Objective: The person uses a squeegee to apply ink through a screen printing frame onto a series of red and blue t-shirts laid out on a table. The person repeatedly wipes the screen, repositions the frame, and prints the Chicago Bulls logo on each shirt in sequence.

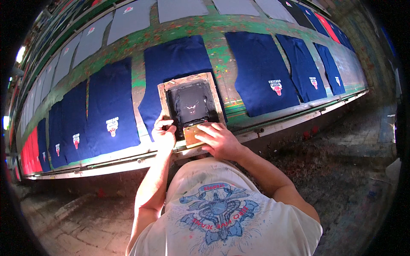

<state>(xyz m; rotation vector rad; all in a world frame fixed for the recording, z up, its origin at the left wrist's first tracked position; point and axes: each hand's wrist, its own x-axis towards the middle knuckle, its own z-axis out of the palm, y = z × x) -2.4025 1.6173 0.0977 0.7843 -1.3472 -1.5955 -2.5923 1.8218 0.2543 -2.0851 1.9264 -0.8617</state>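
Note:
A screen printing frame of worn wood, its mesh coated dark with a small light emblem in the middle, lies on a navy fabric piece at the middle of the long bench. My left hand grips the lower left corner of the frame, fingers bent. My right hand is closed on a flat squeegee with a yellowish wooden handle, at the frame's near end, its fingers over the top of the handle. The squeegee's blade is hidden.
Printed navy pieces lie along the bench to both sides. Grey pieces form a far row, with red pieces at the left end and more at the far right. A metal rail runs along the near edge, above a stained floor.

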